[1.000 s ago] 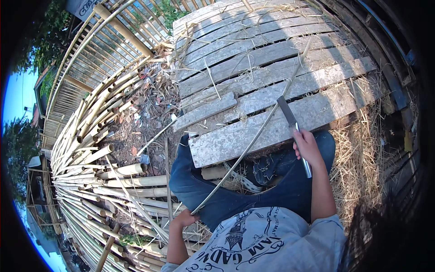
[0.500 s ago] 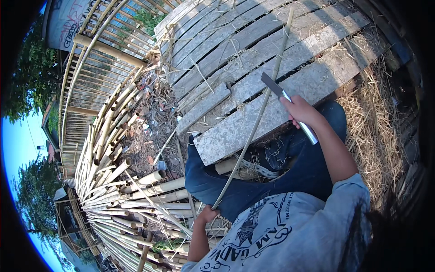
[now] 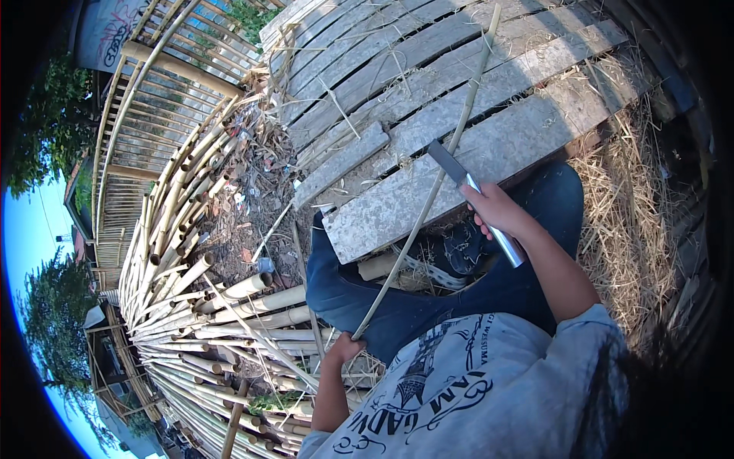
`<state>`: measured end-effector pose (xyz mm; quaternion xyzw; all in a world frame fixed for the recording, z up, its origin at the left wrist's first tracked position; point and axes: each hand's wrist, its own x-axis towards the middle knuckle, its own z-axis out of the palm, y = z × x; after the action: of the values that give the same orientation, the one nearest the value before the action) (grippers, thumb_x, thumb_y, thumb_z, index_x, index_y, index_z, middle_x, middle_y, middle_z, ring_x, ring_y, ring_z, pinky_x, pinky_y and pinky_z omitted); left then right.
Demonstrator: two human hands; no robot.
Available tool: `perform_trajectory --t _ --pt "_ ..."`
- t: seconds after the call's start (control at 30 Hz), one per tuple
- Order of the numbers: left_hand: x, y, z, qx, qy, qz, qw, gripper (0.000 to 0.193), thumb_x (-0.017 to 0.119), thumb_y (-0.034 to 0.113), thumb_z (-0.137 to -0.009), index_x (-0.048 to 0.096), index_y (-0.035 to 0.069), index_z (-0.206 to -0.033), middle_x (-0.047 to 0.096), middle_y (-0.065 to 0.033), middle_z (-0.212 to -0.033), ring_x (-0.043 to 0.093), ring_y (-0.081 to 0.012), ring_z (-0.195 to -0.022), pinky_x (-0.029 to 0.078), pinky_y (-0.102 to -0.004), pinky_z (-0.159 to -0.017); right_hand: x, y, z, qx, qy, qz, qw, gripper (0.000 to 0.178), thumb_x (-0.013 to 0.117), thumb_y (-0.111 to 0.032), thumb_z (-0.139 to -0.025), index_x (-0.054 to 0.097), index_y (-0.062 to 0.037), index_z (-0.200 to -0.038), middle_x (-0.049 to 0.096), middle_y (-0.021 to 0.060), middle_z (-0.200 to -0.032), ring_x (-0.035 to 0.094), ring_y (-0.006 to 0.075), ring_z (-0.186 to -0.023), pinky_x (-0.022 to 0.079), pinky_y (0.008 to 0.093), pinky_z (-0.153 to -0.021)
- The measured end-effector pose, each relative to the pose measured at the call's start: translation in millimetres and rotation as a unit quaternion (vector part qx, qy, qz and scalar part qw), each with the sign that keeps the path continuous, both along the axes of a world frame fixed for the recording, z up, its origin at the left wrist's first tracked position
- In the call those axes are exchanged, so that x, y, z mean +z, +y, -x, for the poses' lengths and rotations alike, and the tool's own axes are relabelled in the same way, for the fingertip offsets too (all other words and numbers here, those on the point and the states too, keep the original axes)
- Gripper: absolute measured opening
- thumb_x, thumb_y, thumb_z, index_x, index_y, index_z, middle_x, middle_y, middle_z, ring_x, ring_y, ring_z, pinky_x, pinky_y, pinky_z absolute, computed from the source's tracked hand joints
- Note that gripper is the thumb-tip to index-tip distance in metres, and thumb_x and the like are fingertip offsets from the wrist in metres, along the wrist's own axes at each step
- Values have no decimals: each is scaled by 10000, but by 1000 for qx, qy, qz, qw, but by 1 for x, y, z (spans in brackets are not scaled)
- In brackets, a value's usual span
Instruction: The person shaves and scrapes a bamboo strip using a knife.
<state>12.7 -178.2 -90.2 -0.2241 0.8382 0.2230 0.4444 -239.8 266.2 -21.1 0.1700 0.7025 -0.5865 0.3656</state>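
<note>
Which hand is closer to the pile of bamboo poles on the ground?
Left. The left hand grips the thin strip's lower end right beside the pole pile. The right hand holds the knife up over the planks, well away from the pile.

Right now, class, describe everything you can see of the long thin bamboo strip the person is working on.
The long thin pale bamboo strip is slender, yellowish and slightly bowed. It runs diagonally from the left hand, which grips its lower end, up across the weathered grey wooden planks. The flat metal-handled blade in the right hand meets it midway.
</note>
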Motion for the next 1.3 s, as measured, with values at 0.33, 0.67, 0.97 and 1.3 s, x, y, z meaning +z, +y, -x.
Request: perform_trajectory --t 0.33,0.67,0.97,1.3 --pt "31 32 18 27 -15 50 998 600 672 314 -719 598 -120 -1127 680 -288 -1021 664 -364 -1023 499 -408 -891 -3 18 18 -77 48 -14 996 493 473 -488 -990 517 -15 -858 501 28 -601 512 114 -425 434 288 -367" --pt "21 27 5 43 16 38 998 613 653 274 -714 572 -88 -1202 671 -300 -1053 649 -393 -1058 492 -425 -918 3 -6 -17 45 1 4 999 495 472 -462 -997 530 -3 -823 498 32 -565 517 113 -412 433 274 -363" --pt "21 37 4 36 42 99 994 530 628 272 -689 631 -98 -1068 663 -324 -1015 646 -432 -1028 499 -449 -896 -9 -37 -51 4 47 -10 999 424 469 -416 -1019 481 -36 -831 489 31 -552 490 100 -390 407 268 -347" --pt "21 36 0 66 48 67 994 489 642 254 -689 635 -111 -1016 670 -322 -959 665 -428 -966 511 -445 -844 -17 -24 -41 -46 54 -22 997 438 478 -415 -1011 492 -34 -796 497 42 -547 501 113 -385 409 283 -335"
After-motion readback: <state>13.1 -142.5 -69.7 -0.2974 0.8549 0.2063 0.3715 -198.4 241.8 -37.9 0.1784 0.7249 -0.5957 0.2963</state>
